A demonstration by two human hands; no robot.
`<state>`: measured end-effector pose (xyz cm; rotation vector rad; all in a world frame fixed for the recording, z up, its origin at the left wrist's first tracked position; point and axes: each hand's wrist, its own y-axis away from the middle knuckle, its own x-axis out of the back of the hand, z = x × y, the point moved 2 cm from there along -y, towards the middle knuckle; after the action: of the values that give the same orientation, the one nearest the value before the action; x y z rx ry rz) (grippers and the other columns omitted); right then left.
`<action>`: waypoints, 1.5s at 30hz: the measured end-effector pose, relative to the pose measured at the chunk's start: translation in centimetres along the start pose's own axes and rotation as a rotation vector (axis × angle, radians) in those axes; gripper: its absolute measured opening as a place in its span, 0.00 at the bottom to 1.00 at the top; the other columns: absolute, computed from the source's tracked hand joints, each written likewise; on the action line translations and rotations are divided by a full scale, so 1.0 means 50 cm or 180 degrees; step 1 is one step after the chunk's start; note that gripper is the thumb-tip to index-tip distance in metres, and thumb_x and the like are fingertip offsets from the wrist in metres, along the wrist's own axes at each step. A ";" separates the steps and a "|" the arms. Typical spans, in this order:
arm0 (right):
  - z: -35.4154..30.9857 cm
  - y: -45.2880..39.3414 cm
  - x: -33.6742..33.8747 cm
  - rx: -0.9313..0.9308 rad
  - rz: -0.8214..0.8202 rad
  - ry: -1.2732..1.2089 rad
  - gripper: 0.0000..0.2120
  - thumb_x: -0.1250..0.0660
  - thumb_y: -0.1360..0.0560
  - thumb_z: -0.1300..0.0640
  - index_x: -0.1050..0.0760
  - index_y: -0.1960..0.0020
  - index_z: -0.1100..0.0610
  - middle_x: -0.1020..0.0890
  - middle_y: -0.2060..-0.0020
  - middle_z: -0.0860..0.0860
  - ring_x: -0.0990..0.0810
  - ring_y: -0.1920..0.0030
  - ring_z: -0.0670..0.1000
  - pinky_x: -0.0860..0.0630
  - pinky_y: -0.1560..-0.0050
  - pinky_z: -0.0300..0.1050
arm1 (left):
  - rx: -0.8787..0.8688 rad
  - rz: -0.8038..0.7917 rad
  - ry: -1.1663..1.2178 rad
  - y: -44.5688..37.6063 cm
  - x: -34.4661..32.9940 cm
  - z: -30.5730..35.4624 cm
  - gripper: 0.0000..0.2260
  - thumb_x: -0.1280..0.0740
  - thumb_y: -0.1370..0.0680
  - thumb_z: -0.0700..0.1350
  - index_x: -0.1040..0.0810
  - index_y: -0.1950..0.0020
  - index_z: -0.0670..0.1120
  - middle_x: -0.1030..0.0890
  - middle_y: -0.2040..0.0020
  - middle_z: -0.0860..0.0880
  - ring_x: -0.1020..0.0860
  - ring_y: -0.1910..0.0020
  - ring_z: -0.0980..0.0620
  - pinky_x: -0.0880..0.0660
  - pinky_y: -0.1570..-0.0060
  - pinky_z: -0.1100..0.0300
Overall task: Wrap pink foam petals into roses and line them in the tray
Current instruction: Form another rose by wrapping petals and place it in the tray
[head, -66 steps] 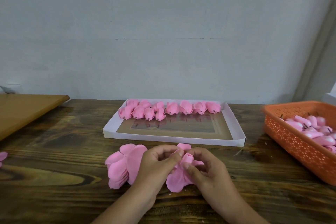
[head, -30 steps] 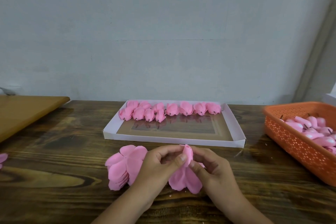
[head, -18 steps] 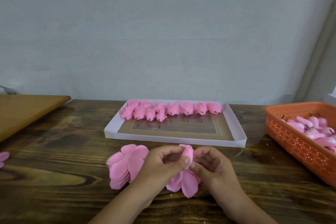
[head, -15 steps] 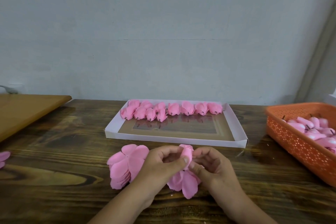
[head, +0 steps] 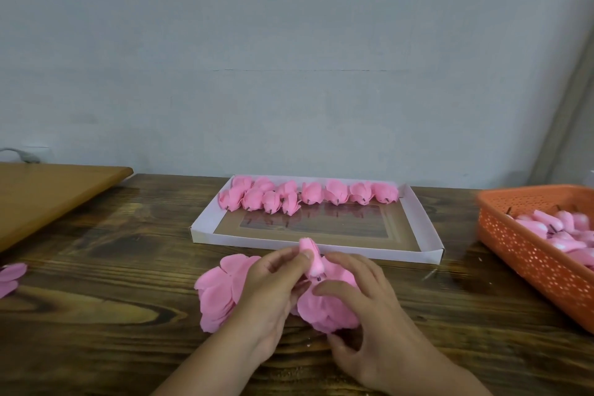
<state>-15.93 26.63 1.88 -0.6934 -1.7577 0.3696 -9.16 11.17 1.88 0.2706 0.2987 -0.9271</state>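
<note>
Left hand (head: 273,292): grasping. Thumb and forefinger pinch the small pale-pink foam bud core (head: 310,257) near its upper end.
Right hand (head: 363,305): fingers curled over the loose pink foam petal sheet (head: 324,309) that hangs below the bud; it holds and cups the petals from the right and near side.
Work piece location: between the two hands, just above the dark wooden table (head: 96,315), in front of the tray's near wall.
Bud long axis: roughly upright, tip leaning slightly away from the person and toward the left hand's fingertips; the petals spread out below the base.
Governing relation: the petals lie below and to the right of the left-hand pinch, directly under the right hand's fingers. The right hand is the nearer one for folding them up around the bud.
Spare stock: stack of flat pink foam petal sheets (head: 218,292), touching the left hand on its outer side.
Destination: shallow white cardboard tray (head: 321,243), straight ahead of both hands; finished pink foam roses (head: 308,194) line its far wall.
Judged step: wrapping not yet complete; placement to follow.
Bud supply: orange perforated plastic basket (head: 530,254), well to the right of the right hand.
</note>
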 end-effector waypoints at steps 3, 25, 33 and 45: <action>0.005 0.001 -0.009 0.0019 0.0040 0.0386 0.32 0.26 0.35 0.55 0.32 0.34 0.40 0.38 0.26 0.44 0.43 0.24 0.48 0.39 0.30 0.50 | 0.0029 -0.0039 0.0070 0.002 -0.003 -0.001 0.10 0.30 0.21 0.40 0.17 0.44 0.36 0.15 0.48 0.34 0.16 0.51 0.42 0.21 0.41 0.46; -0.001 -0.003 -0.012 -0.1202 0.0971 -0.1778 0.09 0.29 0.24 0.61 0.15 0.51 0.48 0.18 0.45 0.40 0.20 0.40 0.45 0.21 0.47 0.39 | -0.0097 -0.0138 -0.0585 0.010 -0.010 -0.017 0.05 0.24 0.25 0.46 0.13 0.49 0.51 0.13 0.49 0.44 0.15 0.46 0.43 0.20 0.41 0.40; -0.003 0.000 -0.018 -0.1622 0.1090 -0.2239 0.07 0.31 0.22 0.58 0.21 0.57 0.47 0.14 0.59 0.48 0.15 0.56 0.46 0.22 0.59 0.34 | -0.0107 -0.0560 -0.0595 0.018 -0.018 -0.016 0.20 0.18 0.34 0.50 0.14 0.45 0.44 0.14 0.46 0.41 0.16 0.44 0.40 0.23 0.38 0.37; 0.003 0.001 -0.015 -0.1613 0.1311 -0.2594 0.03 0.31 0.24 0.55 0.21 0.57 0.50 0.14 0.60 0.52 0.15 0.60 0.48 0.22 0.60 0.37 | -0.0353 -0.0783 -0.0738 0.017 -0.019 -0.020 0.21 0.24 0.28 0.50 0.18 0.38 0.43 0.14 0.44 0.41 0.17 0.41 0.40 0.24 0.36 0.38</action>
<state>-15.94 26.22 1.22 -1.4196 -2.5165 0.5396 -9.14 12.69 1.39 0.0226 0.1703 -1.1690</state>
